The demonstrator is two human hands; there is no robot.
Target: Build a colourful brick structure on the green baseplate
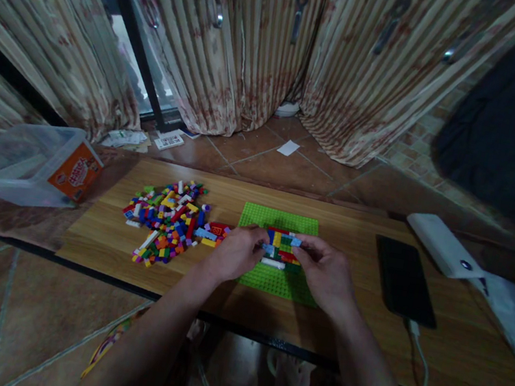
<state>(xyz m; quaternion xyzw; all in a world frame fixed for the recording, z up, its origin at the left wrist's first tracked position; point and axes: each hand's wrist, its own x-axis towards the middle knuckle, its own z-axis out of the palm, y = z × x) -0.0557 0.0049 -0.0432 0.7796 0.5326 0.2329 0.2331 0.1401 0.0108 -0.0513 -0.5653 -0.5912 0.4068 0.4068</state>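
Both hands meet over the green studded plastic baseplate (272, 280) on the wooden table (97, 235). The left hand (236, 253) and right hand (326, 272) pinch a small multicoloured brick assembly (282, 240). Uneven pressure could snap it apart. Beyond lies the loose pile of coloured bricks (168, 221).

left hand (237, 252) + right hand (326, 272) | on brick build (281, 244), seemingly pinching | green baseplate (272, 280)

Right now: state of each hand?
Left hand: closed, fingertips pinching the brick build on the green baseplate.
Right hand: closed, pinching a light blue brick on the same build.
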